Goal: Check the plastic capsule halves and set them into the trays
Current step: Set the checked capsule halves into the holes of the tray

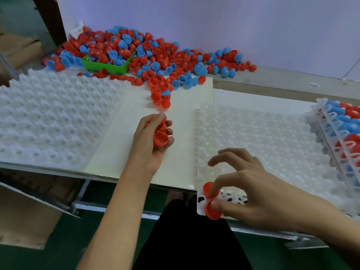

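We see the left hand (153, 141) curled around a nested stack of red capsule halves (160, 133) above the pale board (120, 137) in the middle of the desk (263, 88). The right hand (259, 193) pinches one red half (212, 210) between thumb and forefinger at the near left corner of the clear tray (263, 133), beside another red half (208, 189) already seated there; its other fingers are spread. The rest of this tray's pockets hold nothing. The white tray (52, 117) on the left holds nothing either. At the far right, stacked trays (342, 137) are filled with blue and red halves. Behind, a heap of loose red and blue halves (155, 55) spills across the desk, over and into a small green bin (109, 65).
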